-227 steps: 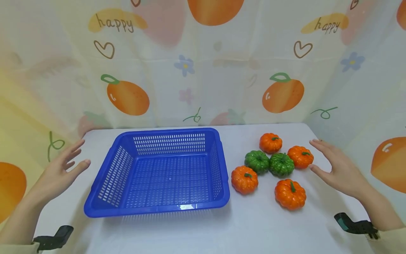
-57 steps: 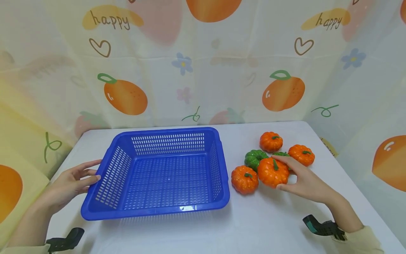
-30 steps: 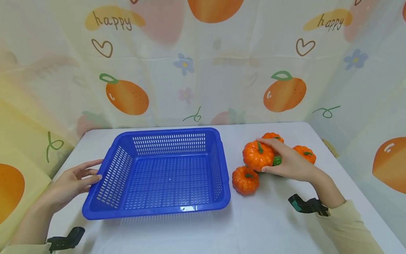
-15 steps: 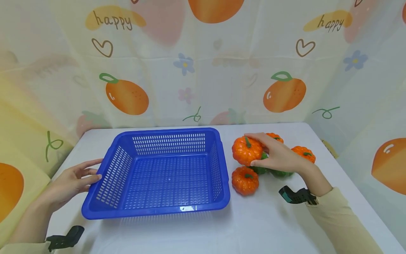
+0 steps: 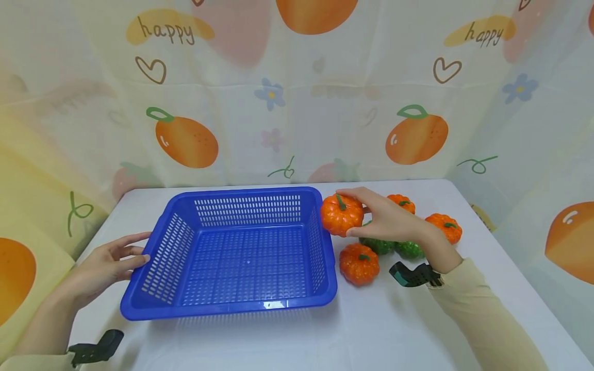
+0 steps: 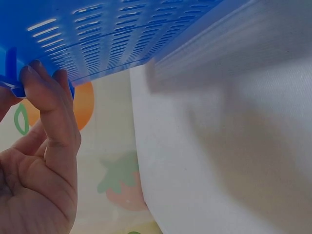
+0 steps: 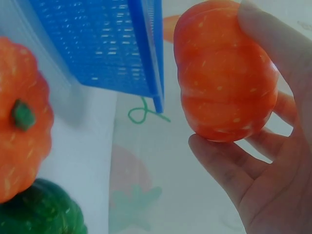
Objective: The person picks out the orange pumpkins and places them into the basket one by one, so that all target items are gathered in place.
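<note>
Our right fingers (image 5: 355,194) hold an orange pumpkin (image 5: 341,217) just beside the blue basket (image 5: 227,309); our left fingers (image 5: 132,263) pinch its left rim (image 5: 136,281). We should brace that rim, gripping the pumpkin evenly.

The basket (image 5: 248,268) lies on the left and middle of the desk (image 5: 278,348), with the hanging cloth (image 5: 315,118) behind both. The left hand (image 5: 109,264) is at the basket's left rim. The right hand (image 5: 386,219) holds the raised pumpkin (image 5: 341,216) beside the right rim (the right wrist view shows a gap between them). Right of the basket, the front pumpkin (image 5: 359,265) lies nearest the desk's front. Behind it to the right is the left middle pumpkin (image 5: 379,247), with the right middle pumpkin (image 5: 409,250) just beside that, on its right. The back pumpkin (image 5: 402,203) lies behind these two; the rightmost pumpkin (image 5: 444,228) lies right of them.
</note>
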`<state>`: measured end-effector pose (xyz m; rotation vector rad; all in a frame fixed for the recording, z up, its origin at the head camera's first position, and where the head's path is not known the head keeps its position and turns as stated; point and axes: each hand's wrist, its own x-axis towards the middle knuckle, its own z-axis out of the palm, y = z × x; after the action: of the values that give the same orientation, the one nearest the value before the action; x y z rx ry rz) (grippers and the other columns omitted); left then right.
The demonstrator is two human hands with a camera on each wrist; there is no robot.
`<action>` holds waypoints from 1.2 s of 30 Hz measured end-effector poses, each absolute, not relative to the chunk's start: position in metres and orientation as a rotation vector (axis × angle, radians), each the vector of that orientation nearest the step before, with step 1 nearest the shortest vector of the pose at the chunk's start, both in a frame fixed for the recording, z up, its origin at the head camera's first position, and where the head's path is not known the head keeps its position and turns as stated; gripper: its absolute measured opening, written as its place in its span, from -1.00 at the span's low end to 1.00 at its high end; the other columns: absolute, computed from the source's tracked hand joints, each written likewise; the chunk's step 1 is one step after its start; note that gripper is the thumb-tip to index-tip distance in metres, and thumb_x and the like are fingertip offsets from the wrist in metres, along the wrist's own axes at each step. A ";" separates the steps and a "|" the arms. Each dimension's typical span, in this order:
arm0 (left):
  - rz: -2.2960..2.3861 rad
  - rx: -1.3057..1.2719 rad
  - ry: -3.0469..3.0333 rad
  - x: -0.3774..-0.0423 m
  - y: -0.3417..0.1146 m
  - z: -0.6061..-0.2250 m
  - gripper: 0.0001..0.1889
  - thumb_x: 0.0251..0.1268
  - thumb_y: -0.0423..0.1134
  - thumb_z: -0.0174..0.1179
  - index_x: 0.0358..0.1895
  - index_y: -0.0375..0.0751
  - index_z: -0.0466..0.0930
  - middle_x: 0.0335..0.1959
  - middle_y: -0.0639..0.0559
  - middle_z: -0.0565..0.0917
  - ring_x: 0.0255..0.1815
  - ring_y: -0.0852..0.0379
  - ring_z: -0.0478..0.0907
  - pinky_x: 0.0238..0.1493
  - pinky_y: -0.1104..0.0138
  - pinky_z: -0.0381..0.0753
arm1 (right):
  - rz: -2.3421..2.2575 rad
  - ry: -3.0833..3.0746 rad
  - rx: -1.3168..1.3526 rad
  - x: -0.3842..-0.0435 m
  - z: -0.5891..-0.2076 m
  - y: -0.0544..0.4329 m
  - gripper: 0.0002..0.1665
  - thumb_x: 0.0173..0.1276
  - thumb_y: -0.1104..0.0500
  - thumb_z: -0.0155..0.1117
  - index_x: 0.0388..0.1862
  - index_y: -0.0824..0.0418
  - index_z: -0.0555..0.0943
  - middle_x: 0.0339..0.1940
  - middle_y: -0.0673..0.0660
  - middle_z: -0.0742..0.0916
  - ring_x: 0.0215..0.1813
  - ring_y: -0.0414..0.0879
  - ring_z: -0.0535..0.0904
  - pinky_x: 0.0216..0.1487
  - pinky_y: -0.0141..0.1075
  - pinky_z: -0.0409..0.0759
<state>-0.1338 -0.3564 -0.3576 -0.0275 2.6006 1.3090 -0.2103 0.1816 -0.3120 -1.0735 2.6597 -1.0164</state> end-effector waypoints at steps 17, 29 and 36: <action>1.321 -0.010 2.599 -0.132 -0.356 -0.356 -0.28 0.29 -0.07 0.11 0.40 -0.30 0.03 -0.13 -0.12 0.50 -0.25 0.20 0.59 -0.22 0.34 0.62 | -1.013 2.584 -1.186 -0.222 -0.299 0.144 -0.09 0.12 0.02 0.39 0.39 0.09 0.18 0.24 0.05 0.41 0.15 -0.11 0.41 0.00 -0.26 0.55; 1.299 -0.037 2.597 -0.134 -0.355 -0.356 -0.25 0.28 -0.03 0.11 0.42 -0.26 0.01 -0.07 -0.20 0.49 -0.23 0.17 0.59 -0.22 0.33 0.61 | -1.019 2.524 -1.279 -0.227 -0.296 0.117 -0.10 0.12 0.02 0.39 0.39 0.14 0.19 0.24 0.08 0.41 0.16 -0.08 0.40 -0.02 -0.28 0.57; 1.309 -0.026 2.605 -0.133 -0.356 -0.358 -0.27 0.29 -0.05 0.11 0.41 -0.29 0.02 -0.09 -0.18 0.49 -0.25 0.19 0.59 -0.23 0.33 0.61 | -0.956 2.552 -1.278 -0.230 -0.295 0.102 -0.09 0.13 -0.03 0.36 0.40 0.09 0.17 0.24 0.09 0.41 0.19 -0.07 0.38 0.04 -0.24 0.54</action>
<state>-0.1329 -0.3556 -0.3575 -0.0258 2.6045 1.3092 -0.2296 0.1023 -0.2954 -1.2783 2.5517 -0.9559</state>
